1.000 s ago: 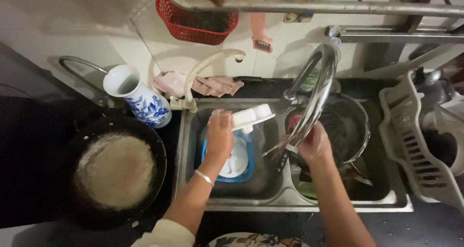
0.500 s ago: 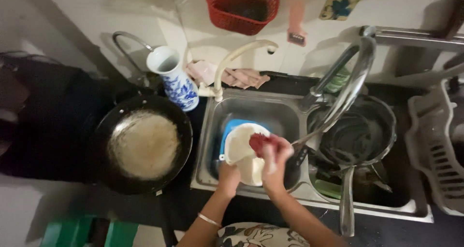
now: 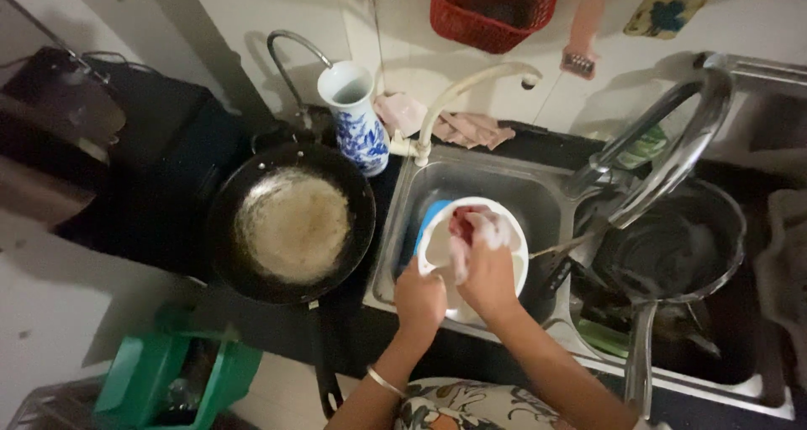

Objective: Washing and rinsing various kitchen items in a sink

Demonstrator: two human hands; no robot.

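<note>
While a second ago the left hand (image 3: 419, 300) reached into the sink (image 3: 471, 178) and the right worked near the big faucet, both now meet at the white plate (image 3: 437, 249), so washing of that plate is under way. Left hand grips the plate's near rim, fingers closed on it, holding it tilted over the left basin. Right hand (image 3: 483, 266) is clenched on a soapy reddish scrub pad (image 3: 471, 226), pressed to the plate face. A blue dish edge (image 3: 426, 218) shows just behind the plate.

Around: dark frying pan (image 3: 290, 224) with pale residue sits left of the sink, touching nothing the hands use. Blue-and-white vase (image 3: 357, 119) stands at the sink's back corner beside a curved cream tap (image 3: 471, 89). Pink cloth (image 3: 466, 127) lies behind the basin. Steel faucet (image 3: 672, 157) arches over the right basin, where a dark pot (image 3: 672, 249) rests with its long handle toward the camera. Red basket (image 3: 492, 10) hangs on the wall. Green bin (image 3: 172, 371) stands on the floor. Faucet and pot handle crowd the right side near the right forearm.
</note>
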